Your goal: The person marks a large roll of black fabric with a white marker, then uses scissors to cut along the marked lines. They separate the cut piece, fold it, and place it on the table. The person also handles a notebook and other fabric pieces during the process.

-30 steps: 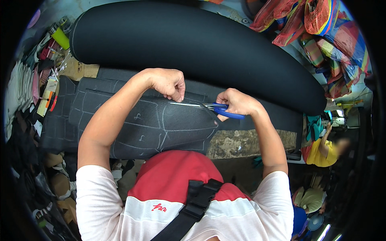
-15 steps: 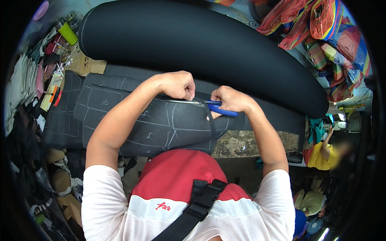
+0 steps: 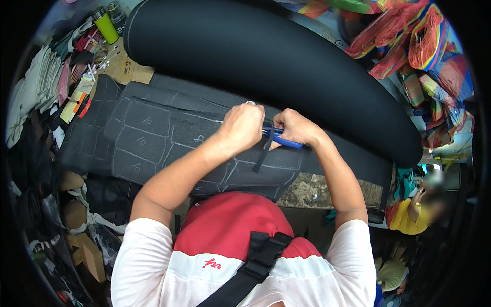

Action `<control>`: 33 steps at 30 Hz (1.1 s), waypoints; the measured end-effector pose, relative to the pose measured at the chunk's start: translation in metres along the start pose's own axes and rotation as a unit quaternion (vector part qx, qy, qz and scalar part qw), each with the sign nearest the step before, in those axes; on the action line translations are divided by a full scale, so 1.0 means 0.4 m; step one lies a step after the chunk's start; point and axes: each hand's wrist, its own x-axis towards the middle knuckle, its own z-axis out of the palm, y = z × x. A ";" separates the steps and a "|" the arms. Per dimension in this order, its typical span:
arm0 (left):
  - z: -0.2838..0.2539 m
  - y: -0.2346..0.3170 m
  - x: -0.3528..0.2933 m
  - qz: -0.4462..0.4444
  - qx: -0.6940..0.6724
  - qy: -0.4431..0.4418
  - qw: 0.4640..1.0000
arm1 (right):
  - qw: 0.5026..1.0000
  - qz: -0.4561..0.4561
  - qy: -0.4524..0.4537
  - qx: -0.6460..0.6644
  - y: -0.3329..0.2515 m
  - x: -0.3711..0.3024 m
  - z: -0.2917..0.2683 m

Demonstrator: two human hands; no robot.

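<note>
My right hand point(image 3: 295, 127) is wrapped round the blue handles of a pair of scissors point(image 3: 286, 140); the blades run leftward and are mostly hidden. Right beside them, my left hand point(image 3: 244, 128) is closed at the edge of the dark fabric point(image 3: 192, 153), its fingertips out of sight under the knuckles. White chalk lines and marks divide that fabric into outlined pieces. A narrow dark strip point(image 3: 262, 156) of the cloth curls over the scissors and hangs toward me.
A thick black roll of material point(image 3: 276, 61) lies along the far side. Folded pale cloth point(image 3: 38, 92), a green bottle point(image 3: 105, 25) and small tools crowd the left. Colourful mesh bags point(image 3: 424, 41) hang at far right. A person in yellow point(image 3: 406, 215) is off to the right.
My left hand has moved right and nearer, up against the scissors, covering the blades. The strip now hangs shorter beside it. My view has shifted slightly, while my right hand keeps the scissors.
</note>
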 end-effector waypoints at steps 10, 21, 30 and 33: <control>0.061 -0.001 -0.079 0.055 -0.175 0.198 0.963 | 0.999 -0.009 -0.023 0.038 -0.016 0.048 0.038; 0.061 -0.018 -0.101 0.112 -0.244 0.228 0.936 | 0.986 0.019 -0.062 0.152 0.004 0.106 0.098; 0.067 -0.022 -0.114 0.124 -0.230 0.211 0.942 | 0.971 -0.189 0.008 0.144 0.012 0.135 0.154; 0.070 -0.012 -0.116 0.135 -0.230 0.201 0.943 | 0.987 -0.123 0.016 0.103 -0.014 0.149 0.165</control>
